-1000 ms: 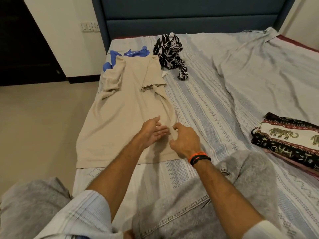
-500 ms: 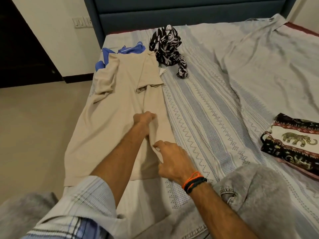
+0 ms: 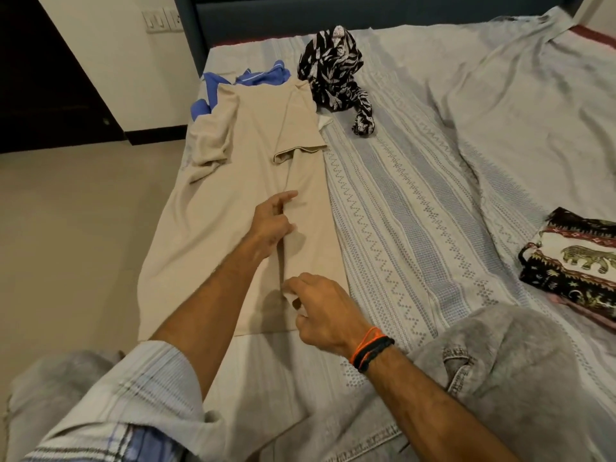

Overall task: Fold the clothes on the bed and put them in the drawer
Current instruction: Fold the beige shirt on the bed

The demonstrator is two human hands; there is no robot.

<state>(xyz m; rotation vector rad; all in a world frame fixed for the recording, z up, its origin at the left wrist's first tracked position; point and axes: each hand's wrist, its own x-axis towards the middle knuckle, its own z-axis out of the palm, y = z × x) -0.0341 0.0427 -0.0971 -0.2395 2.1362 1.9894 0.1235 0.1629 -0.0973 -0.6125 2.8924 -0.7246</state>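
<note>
On the bed (image 3: pixel 416 181), the right hand (image 3: pixel 320 311) pinches the beige shirt (image 3: pixel 213 248) fold's near edge; just beyond, the left hand (image 3: pixel 271 221) presses the crease, fingers straight. Likely mid-fold: next, fold the far-side sleeve inward.

The blue garment (image 3: pixel 263 76) lies mostly hidden under the collar end of the beige shirt (image 3: pixel 213 235), so its shape cannot be told. The folded elephant-print cloth (image 3: pixel 580 261) is cut off by the right edge, and a pink piece beneath it shows only as a thin strip. The right hand (image 3: pixel 328 315) has its fingertips curled out of sight at the shirt's folded edge, so whether they pinch the cloth cannot be told.
</note>
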